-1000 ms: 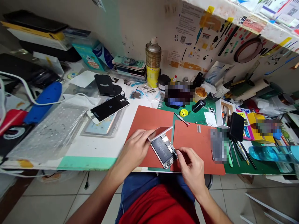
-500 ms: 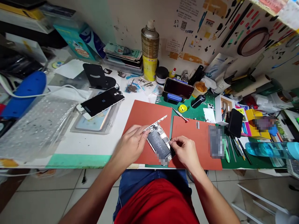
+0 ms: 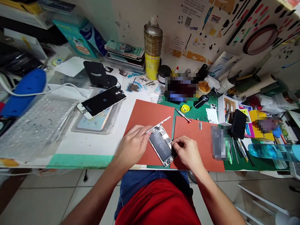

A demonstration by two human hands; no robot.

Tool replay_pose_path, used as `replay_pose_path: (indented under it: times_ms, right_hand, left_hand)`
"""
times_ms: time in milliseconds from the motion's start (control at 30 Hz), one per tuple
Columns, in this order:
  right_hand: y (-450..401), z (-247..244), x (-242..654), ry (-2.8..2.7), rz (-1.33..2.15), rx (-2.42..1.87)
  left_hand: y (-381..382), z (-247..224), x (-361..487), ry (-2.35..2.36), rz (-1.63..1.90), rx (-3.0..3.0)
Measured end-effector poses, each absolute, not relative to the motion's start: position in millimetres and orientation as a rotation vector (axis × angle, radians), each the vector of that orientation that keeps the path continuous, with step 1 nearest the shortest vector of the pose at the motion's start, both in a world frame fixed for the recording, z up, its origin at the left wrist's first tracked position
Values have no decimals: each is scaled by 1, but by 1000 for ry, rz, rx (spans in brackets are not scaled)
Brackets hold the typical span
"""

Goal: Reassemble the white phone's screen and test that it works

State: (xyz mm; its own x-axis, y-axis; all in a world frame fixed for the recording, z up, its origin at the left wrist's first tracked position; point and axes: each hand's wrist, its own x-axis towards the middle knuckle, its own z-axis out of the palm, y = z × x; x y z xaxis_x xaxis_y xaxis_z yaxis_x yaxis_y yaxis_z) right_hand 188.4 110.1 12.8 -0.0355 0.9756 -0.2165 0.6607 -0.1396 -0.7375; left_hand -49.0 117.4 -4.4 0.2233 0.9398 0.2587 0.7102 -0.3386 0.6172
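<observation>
An opened phone [image 3: 161, 147] lies tilted at the front of the brown mats, its dark battery and circuit board exposed. From its upper end a thin white-edged screen panel [image 3: 161, 122] stands raised, seen almost edge-on. My left hand [image 3: 134, 144] is closed on this panel, with the thumb by the phone's upper left corner. At the phone's right edge, my right hand [image 3: 187, 150] has thumb and forefinger pinched together. What lies between those fingertips is hidden. A screwdriver [image 3: 182, 114] rests behind the phone, close to a yellow cap [image 3: 185, 108].
A detached screen [image 3: 103, 102] lies on a plastic case at left. Behind stand a spray can [image 3: 152, 50] and a black jar [image 3: 164, 74]. Rightward are a blurred phone-like part [image 3: 217, 143], several tools, a dark phone [image 3: 238, 124] and a blue water bottle [image 3: 272, 151].
The view has shifted slightly. The phone and both hands hold nearly the same pose, and the raised panel stays tilted up.
</observation>
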Motion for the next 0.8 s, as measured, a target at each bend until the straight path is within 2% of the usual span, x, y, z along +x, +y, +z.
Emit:
replay_pose_path:
  times_ms: [333,667,800]
  right_hand:
    - [105,19,180,-1725,869,-1813]
    - [77,44,172,-1569,666,-1572]
    - [52,56,172,-1713,538,-1430]
  left_hand:
    - [115,-2,-47,1515,859,2120]
    - [108,1,-46,1452,821,2199]
    - [101,-1,-41,1485,777,2354]
